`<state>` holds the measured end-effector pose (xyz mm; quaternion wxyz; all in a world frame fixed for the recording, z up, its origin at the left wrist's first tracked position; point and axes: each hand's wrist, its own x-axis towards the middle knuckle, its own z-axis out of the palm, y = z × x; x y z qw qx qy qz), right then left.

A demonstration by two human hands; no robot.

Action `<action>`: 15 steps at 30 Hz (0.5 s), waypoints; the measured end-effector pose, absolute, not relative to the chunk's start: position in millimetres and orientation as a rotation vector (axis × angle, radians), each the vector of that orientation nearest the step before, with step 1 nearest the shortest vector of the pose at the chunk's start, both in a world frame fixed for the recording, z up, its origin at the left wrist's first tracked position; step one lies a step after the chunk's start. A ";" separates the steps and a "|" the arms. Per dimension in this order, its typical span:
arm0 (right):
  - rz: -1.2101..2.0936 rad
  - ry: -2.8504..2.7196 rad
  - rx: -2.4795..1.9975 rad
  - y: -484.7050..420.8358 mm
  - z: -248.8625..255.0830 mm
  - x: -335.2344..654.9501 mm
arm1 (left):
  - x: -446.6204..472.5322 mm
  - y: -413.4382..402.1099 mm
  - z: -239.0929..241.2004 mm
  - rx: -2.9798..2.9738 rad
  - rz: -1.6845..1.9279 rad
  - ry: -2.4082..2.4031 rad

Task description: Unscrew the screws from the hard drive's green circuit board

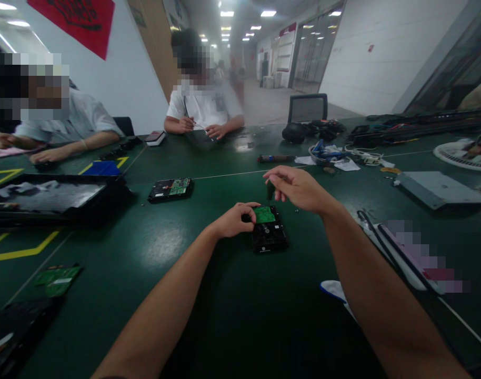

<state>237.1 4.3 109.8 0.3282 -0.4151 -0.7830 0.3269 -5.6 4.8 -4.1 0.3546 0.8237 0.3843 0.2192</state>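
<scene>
Bracing the hard drive [269, 238] flat on the green table [209, 305], the left hand [234, 221] grips its far-left edge, while the right hand [298, 187] pinches a small screwdriver [270, 190] tip-down over the green circuit board [263, 214]. Pretty sure the drive's dense and rigid, but that board looks fragile, so hold it by the metal sides, not the board.

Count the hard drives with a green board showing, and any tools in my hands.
Hard drives: 2 (near hard drive at the left hand; far hard drive off to the left)
Screwdriver: 1, in the right hand
Total: 3
</scene>
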 end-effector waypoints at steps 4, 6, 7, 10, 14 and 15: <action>0.779 -2.059 -1.105 6.0 109.8 239.0 | -5.6 4.1 -3.5 2.121 0.568 1.002; 0.740 -2.049 -1.129 6.9 109.8 239.9 | -5.4 3.9 -2.7 2.126 0.564 1.010; 0.731 -2.043 -1.138 7.2 109.7 240.1 | -5.2 3.8 -2.4 2.129 0.562 1.008; 0.750 -2.038 -1.122 7.4 109.1 239.8 | -4.8 3.8 -1.9 2.132 0.564 1.008; 0.817 -2.061 -1.090 6.9 108.7 238.6 | -4.9 3.4 -2.6 2.140 0.565 1.004; 0.819 -2.067 -1.095 6.9 108.9 238.5 | -4.9 3.3 -2.9 2.143 0.572 0.997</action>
